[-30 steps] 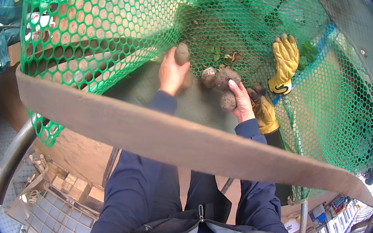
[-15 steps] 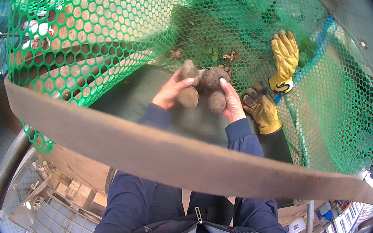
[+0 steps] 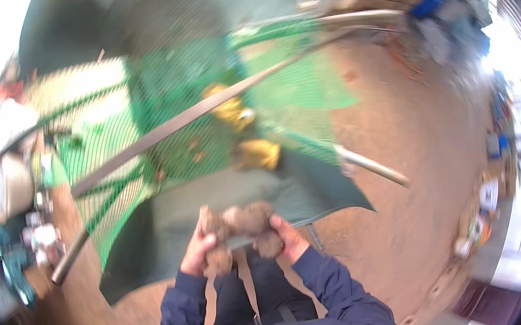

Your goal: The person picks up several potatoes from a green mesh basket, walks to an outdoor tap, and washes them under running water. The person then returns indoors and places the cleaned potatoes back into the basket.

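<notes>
Several round brown lumps with an earthy, rough surface point(image 3: 257, 217) are gathered between my two hands, in front of my body. Closed around the left end of the cluster is my left hand point(image 3: 196, 254), with one lump point(image 3: 219, 260) low beside its thumb. My right hand point(image 3: 290, 239) grips the right end, where another lump point(image 3: 269, 244) hangs below. Motion blur hides whether they are potatoes or stones. Beyond my hands, a yellow work glove point(image 3: 259, 154) lies at the edge of a dark green sheet point(image 3: 217, 191), and a second yellow glove point(image 3: 238, 115) lies farther off.
Green mesh netting point(image 3: 178, 89) hangs on a frame ahead, with a long flat bar point(image 3: 173, 126) crossing it diagonally. Pipe ends stick out at the right point(image 3: 378, 167) and lower left point(image 3: 69, 259). Brown ground point(image 3: 388, 245) stretches right; blurred containers point(image 3: 7, 185) stand at left.
I have moved back and turned away from the netted frame; the bar formerly across my forearms is now beyond my hands. The lumps have come out with my hands; the gloves stay behind.
</notes>
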The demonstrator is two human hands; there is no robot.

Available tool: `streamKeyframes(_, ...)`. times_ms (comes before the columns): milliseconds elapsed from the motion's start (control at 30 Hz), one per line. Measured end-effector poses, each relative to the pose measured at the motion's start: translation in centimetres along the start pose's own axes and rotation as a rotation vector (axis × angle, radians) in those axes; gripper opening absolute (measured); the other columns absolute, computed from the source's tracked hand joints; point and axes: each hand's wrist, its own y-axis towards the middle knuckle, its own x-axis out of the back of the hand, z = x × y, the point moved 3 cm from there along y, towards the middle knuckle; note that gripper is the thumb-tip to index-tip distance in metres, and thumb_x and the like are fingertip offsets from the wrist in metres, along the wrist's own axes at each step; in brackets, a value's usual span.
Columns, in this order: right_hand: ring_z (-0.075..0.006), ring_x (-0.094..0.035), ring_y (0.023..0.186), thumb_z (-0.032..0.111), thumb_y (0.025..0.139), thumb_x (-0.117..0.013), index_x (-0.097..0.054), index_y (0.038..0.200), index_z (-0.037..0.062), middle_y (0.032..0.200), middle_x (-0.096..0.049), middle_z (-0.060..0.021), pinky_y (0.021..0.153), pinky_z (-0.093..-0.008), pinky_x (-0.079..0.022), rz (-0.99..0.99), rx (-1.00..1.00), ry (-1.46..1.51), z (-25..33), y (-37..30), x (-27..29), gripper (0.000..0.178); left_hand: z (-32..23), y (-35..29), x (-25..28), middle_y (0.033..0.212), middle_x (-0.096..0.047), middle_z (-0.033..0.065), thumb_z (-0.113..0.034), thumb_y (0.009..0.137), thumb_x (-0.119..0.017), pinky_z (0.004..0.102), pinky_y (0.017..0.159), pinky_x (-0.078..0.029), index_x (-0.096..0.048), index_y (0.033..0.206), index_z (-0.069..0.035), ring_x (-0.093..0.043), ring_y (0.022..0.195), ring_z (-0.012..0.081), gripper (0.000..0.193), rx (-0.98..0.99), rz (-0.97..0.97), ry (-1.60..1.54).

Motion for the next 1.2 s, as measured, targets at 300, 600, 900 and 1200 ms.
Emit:
streamKeyframes(300, -0.0272, -0.061, 0.104, 0.053, 0.094, -0.049, -0.045, 0.135, 0.0093, 0.121, -0.058, -0.0126, 0.080, -0.0429, -0.055, 0.002, 0.476, 0.316, -5.9, -24.6, 3.5, 0.060, 5.6, -9.7, -18.6, 0.126, -0.052, 0.0127, -0.042, 0.075, -0.071, 0.0404, 0.097, -0.045, -0.038, 0.137, -0.004, -0.055, 0.112, 0.0263, 0.080, 0.270, 0.428, 0.264)
streamKeyframes(600, -0.0273, -0.060, 0.109, 0.053, 0.094, -0.051, -0.043, 0.138, 0.0102, 0.127, -0.057, -0.0124, 0.085, -0.0397, -0.054, -0.095, 0.695, 0.422, -10.4, -46.9, 13.5, 0.062, 25.4, -17.3, -30.1, 0.108, -0.061, 0.0163, -0.070, 0.084, -0.045, 0.0405, 0.078, -0.053, -0.047, 0.131, -0.009, -0.059, 0.099, 0.0315, 0.077, 0.707, 0.602, 0.378)
streamKeyframes(900, -0.0196, -0.062, 0.108, 0.044, 0.094, -0.056, -0.051, 0.132, 0.0125, 0.124, -0.060, -0.0066, 0.076, -0.0357, -0.058, -0.251, 0.954, 0.642, -11.5, -73.7, 23.3, 0.050, 50.0, -25.2, -46.0, 0.131, -0.054, 0.0070, -0.068, 0.084, -0.044, 0.0307, 0.053, -0.049, -0.053, 0.133, -0.026, -0.055, 0.093, 0.0287, 0.066, 0.749, 0.326, -0.078)
streamKeyframes(1200, -0.0208, -0.065, 0.085, 0.047, 0.090, -0.061, -0.055, 0.123, 0.0110, 0.099, -0.065, -0.0057, 0.068, -0.0405, -0.058, -0.479, 1.219, 0.889, -11.7, -83.9, 31.3, 0.049, 62.9, -28.1, -56.8, 0.128, -0.054, 0.0060, -0.068, 0.084, -0.047, 0.0263, 0.041, -0.044, -0.043, 0.138, -0.026, -0.059, 0.094, 0.0308, 0.068, 1.113, 0.723, -0.226)
